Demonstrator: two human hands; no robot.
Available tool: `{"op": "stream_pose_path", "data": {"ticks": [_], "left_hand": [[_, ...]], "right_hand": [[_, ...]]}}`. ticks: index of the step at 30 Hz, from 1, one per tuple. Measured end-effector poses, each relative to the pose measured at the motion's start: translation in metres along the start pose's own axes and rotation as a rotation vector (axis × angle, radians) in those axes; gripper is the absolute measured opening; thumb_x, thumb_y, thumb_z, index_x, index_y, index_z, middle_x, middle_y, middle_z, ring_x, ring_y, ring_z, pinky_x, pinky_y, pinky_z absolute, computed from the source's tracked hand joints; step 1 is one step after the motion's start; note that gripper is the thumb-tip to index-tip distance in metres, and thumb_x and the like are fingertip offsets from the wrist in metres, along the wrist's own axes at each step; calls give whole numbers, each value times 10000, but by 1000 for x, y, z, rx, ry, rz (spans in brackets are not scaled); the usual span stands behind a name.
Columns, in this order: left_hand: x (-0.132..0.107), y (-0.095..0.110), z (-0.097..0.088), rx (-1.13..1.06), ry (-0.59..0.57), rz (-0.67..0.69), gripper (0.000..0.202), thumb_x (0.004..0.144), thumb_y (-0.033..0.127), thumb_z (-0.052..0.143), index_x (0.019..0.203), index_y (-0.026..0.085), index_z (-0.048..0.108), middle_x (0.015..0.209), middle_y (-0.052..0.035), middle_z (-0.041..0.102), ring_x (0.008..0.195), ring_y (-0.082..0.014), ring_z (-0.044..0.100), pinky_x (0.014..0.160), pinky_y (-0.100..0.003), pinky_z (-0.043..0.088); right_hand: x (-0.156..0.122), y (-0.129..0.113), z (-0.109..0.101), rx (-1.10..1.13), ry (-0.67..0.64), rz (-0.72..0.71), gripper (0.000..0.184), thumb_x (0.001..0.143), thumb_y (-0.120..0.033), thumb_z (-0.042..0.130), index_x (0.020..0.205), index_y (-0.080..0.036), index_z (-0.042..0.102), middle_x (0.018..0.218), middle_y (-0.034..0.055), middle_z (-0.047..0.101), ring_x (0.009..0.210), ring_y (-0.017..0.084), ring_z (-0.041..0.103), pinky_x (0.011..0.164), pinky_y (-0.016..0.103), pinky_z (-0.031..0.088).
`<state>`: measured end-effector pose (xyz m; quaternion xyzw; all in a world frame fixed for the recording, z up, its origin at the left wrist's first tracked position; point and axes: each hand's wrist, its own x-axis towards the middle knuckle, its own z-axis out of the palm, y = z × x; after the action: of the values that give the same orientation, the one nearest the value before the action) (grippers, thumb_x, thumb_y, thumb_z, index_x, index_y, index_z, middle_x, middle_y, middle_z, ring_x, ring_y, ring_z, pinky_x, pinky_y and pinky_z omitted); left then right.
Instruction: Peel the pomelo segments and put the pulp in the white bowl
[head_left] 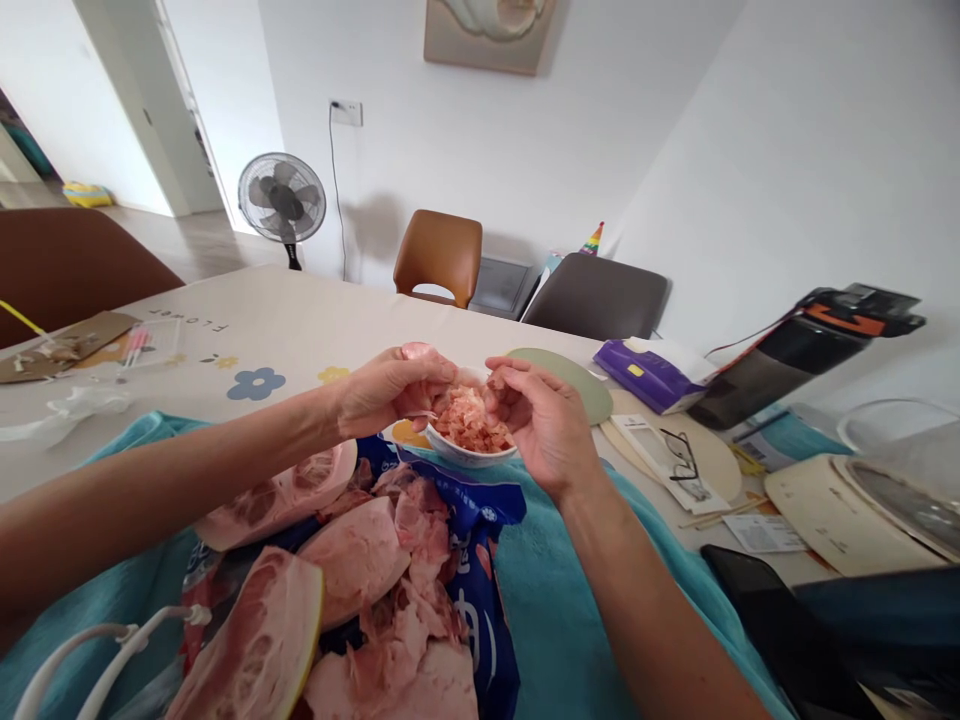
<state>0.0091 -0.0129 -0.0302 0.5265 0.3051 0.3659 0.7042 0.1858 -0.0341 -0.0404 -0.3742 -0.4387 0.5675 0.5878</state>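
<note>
Several thick rind pieces (pixel 255 640), pink inside and pale green outside, lie cut-face up on a blue printed bag (pixel 480 510) at 7 o'clock from the bowl. The bag lies over a teal towel (pixel 555 600), and the two layers probably serve to keep juice and scraps off the desk (pixel 300 320). At 9 o'clock, well apart from the work area, lie a strip of cardboard (pixel 67 345) and crumpled clear wrap (pixel 75 405). The left hand (pixel 386 388) stands at 10 o'clock over the bowl. Its grip is closed, thumb against fingers, on one end of a pink fruit segment (pixel 420 352). A white bowl (pixel 480 458) sits directly below and between the hands, at the far edge of the bag, and holds loose pink flesh (pixel 469 420). This placement likely lets anything loosened from the segment drop straight in. The right hand (pixel 536 420) stands at 2 o'clock over the bowl with its palm turned inward. Its grip is pinched together on the opposite end of the same segment, where pale membrane shows. The opposed holds suggest the piece is being pulled apart. Beyond the right hand, from 2 to 3 o'clock, lie a round green mat (pixel 581 385), a purple tissue pack (pixel 649 372) and a pair of glasses (pixel 682 460), all out of contact with the fruit.
</note>
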Motion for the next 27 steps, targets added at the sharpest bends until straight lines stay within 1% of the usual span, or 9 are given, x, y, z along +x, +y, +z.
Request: {"op": "stream_pose_path", "data": {"ticks": [3,8,11,13,15,19,21,24,27], "left_hand": [[-2,-1,-2,-24,17,-19,268,713,278,701,546,159,528,528,14,457,513,-94,456,360,-168,324],[-15,3,-6,79,64,-27,219,719,268,701,580,165,568,512,9,486,472,-97,447,356,-185,337],[-31,9,-6,234,64,11,201,710,256,702,562,167,600,511,4,512,458,-96,457,384,-200,366],[-43,12,-2,414,55,36,169,705,254,711,578,163,645,551,-4,560,461,-88,468,412,-203,378],[-54,15,6,626,-19,20,125,734,260,688,649,168,691,550,-3,580,480,-92,484,431,-198,369],[-67,15,23,874,-63,31,104,722,250,682,655,172,671,615,7,626,560,-100,528,486,-183,390],[-68,13,27,965,-137,-19,100,717,227,673,645,160,654,621,14,621,574,-96,527,505,-181,391],[-68,10,25,942,-320,-41,81,749,180,625,714,153,693,702,0,660,633,-104,563,552,-187,414],[-68,8,21,870,-364,-21,122,772,159,611,752,164,732,729,-4,672,677,-104,582,607,-189,434]], "right_hand": [[1,1,-2,14,-28,5,123,725,-196,640,820,-132,686,599,-27,573,534,95,551,444,203,425],[3,2,-6,50,-48,25,141,726,-203,648,840,-128,684,626,-27,572,546,94,555,449,200,426],[4,4,-7,31,-42,25,116,720,-226,662,795,-140,686,615,-32,555,560,96,549,472,206,434],[5,7,-8,-39,-26,6,115,721,-258,671,713,-144,681,633,-19,573,588,104,559,503,216,450],[7,11,-10,-160,3,-11,158,725,-297,676,678,-147,684,680,2,616,627,118,577,539,231,466],[12,22,-16,-461,60,-51,194,735,-343,665,724,-160,729,724,13,677,719,153,604,649,260,478],[14,25,-19,-570,62,-81,215,742,-355,651,715,-159,736,694,9,679,730,164,605,667,263,466],[15,27,-20,-642,59,-113,228,748,-371,646,746,-162,739,669,-1,673,680,156,592,637,259,449],[15,26,-19,-646,59,-144,218,743,-355,652,825,-171,733,696,-3,679,646,141,585,622,256,453]]}}
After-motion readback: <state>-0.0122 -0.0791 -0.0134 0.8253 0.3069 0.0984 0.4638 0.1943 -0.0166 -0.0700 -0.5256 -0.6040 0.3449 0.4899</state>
